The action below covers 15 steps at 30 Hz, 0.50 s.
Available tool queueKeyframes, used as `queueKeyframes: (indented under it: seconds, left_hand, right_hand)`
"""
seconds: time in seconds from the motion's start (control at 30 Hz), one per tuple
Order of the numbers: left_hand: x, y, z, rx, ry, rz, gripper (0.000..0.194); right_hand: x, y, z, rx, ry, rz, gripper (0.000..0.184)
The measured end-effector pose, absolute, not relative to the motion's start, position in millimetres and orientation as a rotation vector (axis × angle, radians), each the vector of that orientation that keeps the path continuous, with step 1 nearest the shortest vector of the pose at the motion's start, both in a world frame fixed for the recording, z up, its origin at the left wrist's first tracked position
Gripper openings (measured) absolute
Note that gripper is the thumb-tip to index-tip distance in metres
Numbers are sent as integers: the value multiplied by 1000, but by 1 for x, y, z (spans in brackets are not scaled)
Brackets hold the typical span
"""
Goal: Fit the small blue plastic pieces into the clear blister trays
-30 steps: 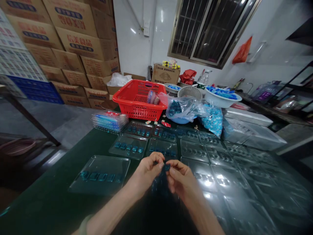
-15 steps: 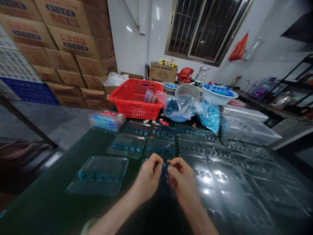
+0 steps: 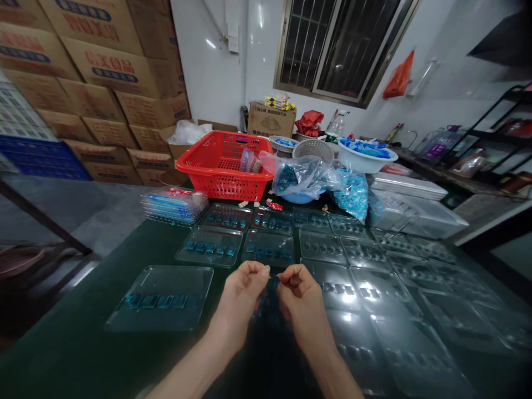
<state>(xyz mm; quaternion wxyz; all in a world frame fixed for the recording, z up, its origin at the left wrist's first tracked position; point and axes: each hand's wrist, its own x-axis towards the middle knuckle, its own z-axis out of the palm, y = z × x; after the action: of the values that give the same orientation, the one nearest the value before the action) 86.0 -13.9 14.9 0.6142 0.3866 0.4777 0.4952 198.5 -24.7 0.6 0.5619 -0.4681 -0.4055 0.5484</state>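
My left hand (image 3: 238,299) is closed in a pinch, thumb against forefinger, in the middle of the view; what it holds, if anything, is too small to make out. Close beside it, my right hand (image 3: 306,305) pinches a small blue piece (image 3: 274,280), mostly hidden by the fingers. Both hands are above the dark green table (image 3: 83,343). At the left lies a clear plastic tray (image 3: 174,277) with a row of blue square pieces (image 3: 165,301). Beyond my hands, another clear tray (image 3: 270,239) holds similar blue pieces.
Rows of clear trays (image 3: 399,332) cover the right side. A red basket (image 3: 233,185), a stack of filled clear trays (image 3: 173,206), a bag of blue wrapped pieces (image 3: 351,191) and a white basin (image 3: 366,160) stand at the back. Cartons (image 3: 112,69) are piled at the left.
My hands have drawn slightly apart, the left one shifting left. The blue piece between them shows less. The whole view has shifted a little.
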Motion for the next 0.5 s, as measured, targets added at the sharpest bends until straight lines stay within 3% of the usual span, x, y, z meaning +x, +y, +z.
queueKeyframes:
  seconds: [0.3, 0.37, 0.5]
  left_hand:
    - [85, -5, 15, 528, 878, 1090, 20]
    - [87, -4, 14, 565, 905, 1148, 20]
    - [89, 0, 10, 709, 973, 1230, 20]
  right_hand:
    - [203, -23, -7, -1055, -989, 1349, 13]
    - [204, -26, -7, -1121, -1056, 1233, 10]
    - [208, -29, -1, -1217, -1320, 867, 23]
